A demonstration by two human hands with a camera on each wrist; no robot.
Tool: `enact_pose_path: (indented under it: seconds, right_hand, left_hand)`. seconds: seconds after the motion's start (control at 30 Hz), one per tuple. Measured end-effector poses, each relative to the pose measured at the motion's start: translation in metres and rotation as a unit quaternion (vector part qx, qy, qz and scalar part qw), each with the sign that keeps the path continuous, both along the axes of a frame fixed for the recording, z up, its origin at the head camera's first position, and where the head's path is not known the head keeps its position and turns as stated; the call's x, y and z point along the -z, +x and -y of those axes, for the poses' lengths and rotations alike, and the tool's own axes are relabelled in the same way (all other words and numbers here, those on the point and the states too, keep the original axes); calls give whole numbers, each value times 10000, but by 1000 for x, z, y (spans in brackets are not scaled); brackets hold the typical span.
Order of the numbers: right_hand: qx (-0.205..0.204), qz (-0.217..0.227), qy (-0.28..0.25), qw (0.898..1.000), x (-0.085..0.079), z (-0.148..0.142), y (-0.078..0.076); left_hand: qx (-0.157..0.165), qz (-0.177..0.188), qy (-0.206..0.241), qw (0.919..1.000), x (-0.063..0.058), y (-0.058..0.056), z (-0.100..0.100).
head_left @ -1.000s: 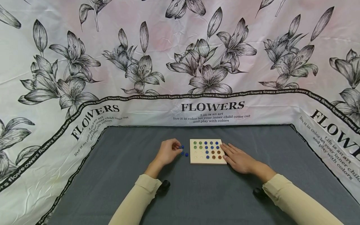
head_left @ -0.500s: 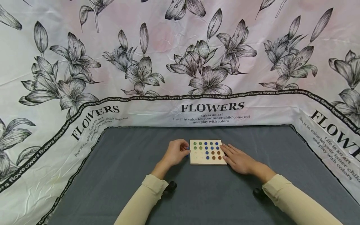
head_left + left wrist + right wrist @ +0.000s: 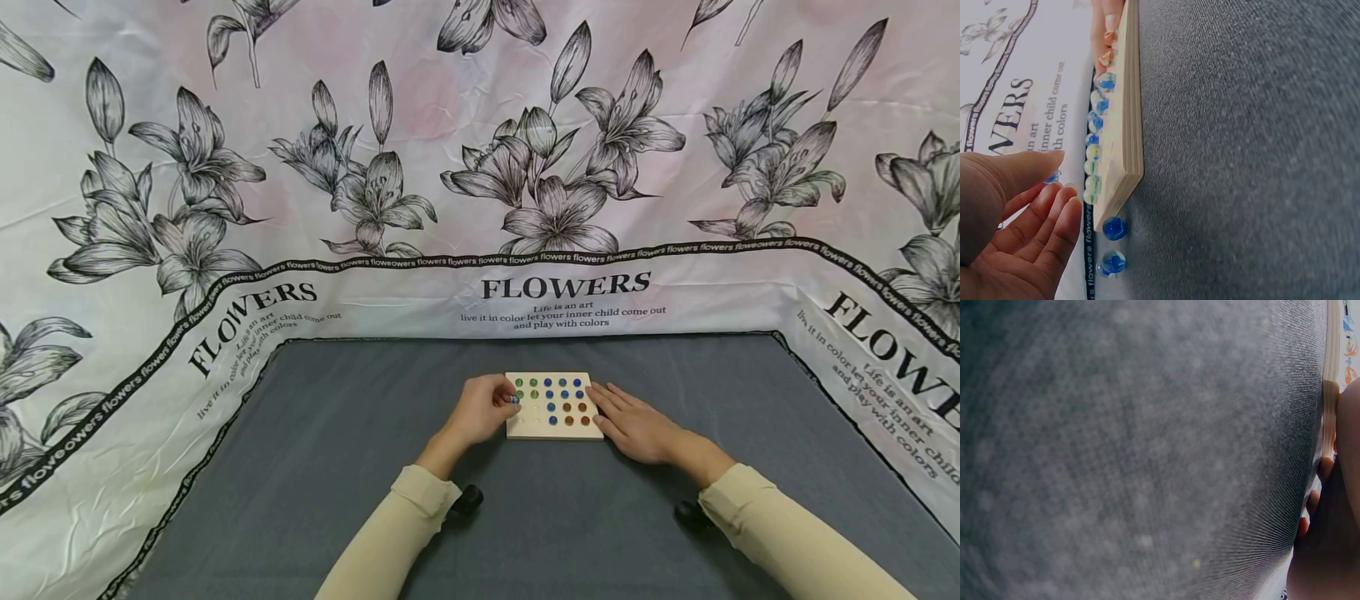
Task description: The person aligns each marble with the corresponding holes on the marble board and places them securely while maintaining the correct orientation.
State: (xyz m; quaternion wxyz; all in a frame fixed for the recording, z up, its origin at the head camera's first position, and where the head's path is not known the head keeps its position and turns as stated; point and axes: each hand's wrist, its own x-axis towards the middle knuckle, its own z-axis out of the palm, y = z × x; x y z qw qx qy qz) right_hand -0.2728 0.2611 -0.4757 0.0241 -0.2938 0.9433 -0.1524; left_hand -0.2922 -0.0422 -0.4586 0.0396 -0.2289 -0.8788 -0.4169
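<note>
My left hand [image 3: 478, 408] pinches a blue glass marble [image 3: 1052, 177] between thumb and fingertips, over the left edge of a pale wooden board [image 3: 555, 432]. Rows of marbles sit in the board's hollows: green marbles [image 3: 533, 382] at the back left, blue marbles [image 3: 562, 382] through the middle and back right, amber-brown marbles [image 3: 584, 421] at the front right. Bare hollows show at the front left. With fingers extended, my right hand [image 3: 637, 427] rests against the board's right edge. Loose blue marbles [image 3: 1114, 228] lie beside the board's left end, hidden behind my left hand in the head view.
A grey cloth [image 3: 585, 517] covers the table. Behind and along its sides hangs or lies a white fabric [image 3: 420, 300] printed with flowers and lettering. Dark wrist-worn devices [image 3: 467, 500] sit below both wrists.
My left hand has moved right, from the loose marbles to above the board's left edge, carrying a blue marble. The right hand and the board have stayed in place.
</note>
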Motion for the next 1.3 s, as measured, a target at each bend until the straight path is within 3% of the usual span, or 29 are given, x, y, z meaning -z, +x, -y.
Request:
enact_pose_path:
  seconds: [0.2, 0.5, 0.87, 1.1, 1.3]
  right_hand:
    - [50, 87, 15, 9999, -2, 1, 1]
    - [69, 83, 54, 9999, 22, -8, -13]
    - [114, 149, 76, 9998, 23, -9, -14]
    - [127, 115, 70, 9998, 25, -9, -13]
    - [158, 61, 80, 9998, 25, -8, -12]
  left_hand:
    - [-19, 103, -148, 9998, 2, -2, -8]
    - [-96, 340, -300, 9989, 2, -2, -21]
    - [-261, 383, -352, 9983, 6, -3, -30]
    - [-274, 54, -361, 9990, 11, -4, -33]
    - [-285, -7, -364, 9989, 13, -3, -35]
